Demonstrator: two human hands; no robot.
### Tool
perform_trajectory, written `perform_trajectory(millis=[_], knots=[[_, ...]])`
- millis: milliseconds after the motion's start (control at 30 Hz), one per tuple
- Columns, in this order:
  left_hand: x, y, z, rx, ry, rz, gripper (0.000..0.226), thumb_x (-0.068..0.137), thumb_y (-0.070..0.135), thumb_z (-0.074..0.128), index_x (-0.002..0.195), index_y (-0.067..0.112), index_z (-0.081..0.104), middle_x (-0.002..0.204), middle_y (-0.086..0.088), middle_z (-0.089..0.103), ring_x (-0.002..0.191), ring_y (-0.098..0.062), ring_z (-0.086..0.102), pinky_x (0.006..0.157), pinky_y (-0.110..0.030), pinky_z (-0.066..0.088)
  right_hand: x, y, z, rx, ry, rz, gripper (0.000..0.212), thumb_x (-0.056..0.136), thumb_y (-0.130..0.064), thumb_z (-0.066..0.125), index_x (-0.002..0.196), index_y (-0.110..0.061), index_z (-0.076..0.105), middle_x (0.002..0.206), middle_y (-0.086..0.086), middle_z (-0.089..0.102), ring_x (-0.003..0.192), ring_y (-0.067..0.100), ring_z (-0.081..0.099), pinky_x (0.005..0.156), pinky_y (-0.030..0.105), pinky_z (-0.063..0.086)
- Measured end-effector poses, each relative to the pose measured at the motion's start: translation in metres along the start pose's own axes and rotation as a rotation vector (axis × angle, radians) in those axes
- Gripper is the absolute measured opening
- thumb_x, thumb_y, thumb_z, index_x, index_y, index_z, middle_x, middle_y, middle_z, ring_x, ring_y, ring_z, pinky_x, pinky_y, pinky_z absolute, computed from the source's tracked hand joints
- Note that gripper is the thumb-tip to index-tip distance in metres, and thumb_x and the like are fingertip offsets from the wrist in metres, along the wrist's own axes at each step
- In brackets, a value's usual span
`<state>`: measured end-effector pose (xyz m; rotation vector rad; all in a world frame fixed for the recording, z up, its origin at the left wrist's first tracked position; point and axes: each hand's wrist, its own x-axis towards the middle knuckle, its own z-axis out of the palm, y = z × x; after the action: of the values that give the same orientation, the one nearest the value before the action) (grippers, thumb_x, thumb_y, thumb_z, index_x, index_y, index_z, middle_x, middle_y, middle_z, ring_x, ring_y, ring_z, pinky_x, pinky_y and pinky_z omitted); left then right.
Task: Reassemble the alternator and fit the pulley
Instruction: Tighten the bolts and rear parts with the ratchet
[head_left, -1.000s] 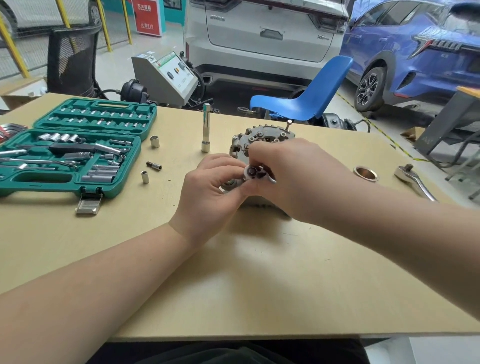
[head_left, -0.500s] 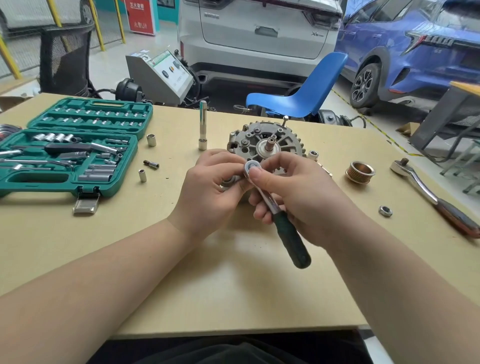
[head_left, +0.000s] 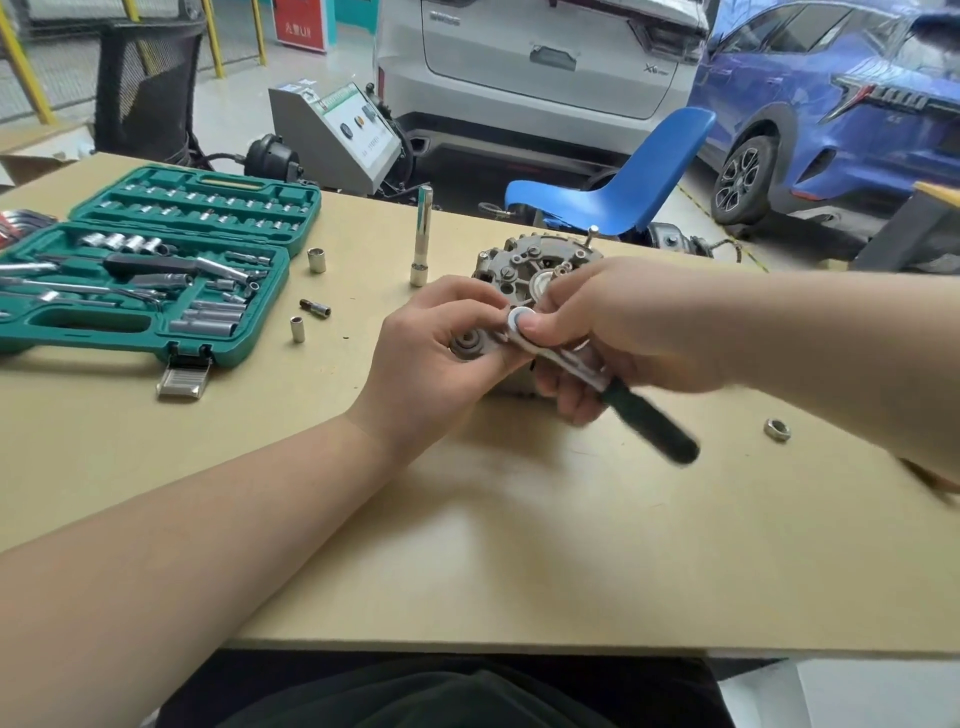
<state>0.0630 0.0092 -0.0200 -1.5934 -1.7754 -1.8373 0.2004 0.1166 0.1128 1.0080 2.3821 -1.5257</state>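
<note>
My right hand (head_left: 628, 327) grips a small ratchet (head_left: 597, 379), thumb pressed on its round head, green handle blurred toward the near right. My left hand (head_left: 441, 353) curls its fingers (head_left: 457, 301) around a dark round part (head_left: 470, 345) beside that head. Both hands hide much of the alternator (head_left: 524, 265), which sits mid-desk behind them, grey and ribbed, bolts showing. A loose nut (head_left: 777, 429) lies to the right on the desk (head_left: 467, 545). An upright extension bar (head_left: 422, 236), loose sockets (head_left: 316, 260) and the open green socket case (head_left: 156, 270) stand left.
</note>
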Motion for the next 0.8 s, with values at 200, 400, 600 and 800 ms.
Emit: perform_trajectory(millis=[200, 400, 600, 800], knots=[[0.002, 0.001, -0.004, -0.027, -0.052, -0.026, 0.008, 0.09, 0.01, 0.087, 0.096, 0.005, 0.085, 0.104, -0.006, 0.074, 0.099, -0.011, 0.068, 0.088, -0.016, 0.047, 0.005, 0.011, 0.005, 0.052, -0.022, -0.037, 0.022, 0.104, -0.029, 0.064, 0.092, -0.01, 0.06, 0.075, 0.02, 0.068, 0.051, 0.027, 0.057, 0.05, 0.033, 0.046], [0.003, 0.003, -0.007, -0.031, -0.095, -0.045, 0.014, 0.091, 0.012, 0.086, 0.104, 0.009, 0.086, 0.108, -0.001, 0.074, 0.106, -0.011, 0.066, 0.093, -0.016, 0.045, 0.005, -0.023, -0.015, -0.734, 0.047, -0.208, 0.022, 0.099, -0.05, 0.064, 0.089, -0.03, 0.067, 0.07, 0.002, 0.075, 0.053, 0.017, 0.056, 0.059, 0.036, 0.051], [0.002, 0.001, -0.009, -0.024, -0.093, -0.046, 0.026, 0.082, 0.02, 0.094, 0.102, 0.007, 0.085, 0.111, -0.006, 0.07, 0.105, -0.013, 0.067, 0.09, -0.018, 0.047, 0.002, -0.002, 0.004, -0.183, -0.016, 0.084, 0.053, 0.105, -0.051, 0.056, 0.096, 0.002, 0.061, 0.076, 0.026, 0.073, 0.058, 0.036, 0.069, 0.058, 0.039, 0.059], [0.004, 0.0, -0.009, -0.104, -0.096, -0.093, 0.015, 0.086, 0.019, 0.09, 0.098, 0.011, 0.086, 0.112, -0.002, 0.069, 0.102, -0.004, 0.064, 0.089, -0.014, 0.047, 0.0, -0.004, 0.006, -0.102, -0.032, 0.112, 0.045, 0.104, -0.046, 0.06, 0.112, -0.002, 0.063, 0.074, 0.021, 0.072, 0.051, 0.029, 0.06, 0.047, 0.032, 0.05]])
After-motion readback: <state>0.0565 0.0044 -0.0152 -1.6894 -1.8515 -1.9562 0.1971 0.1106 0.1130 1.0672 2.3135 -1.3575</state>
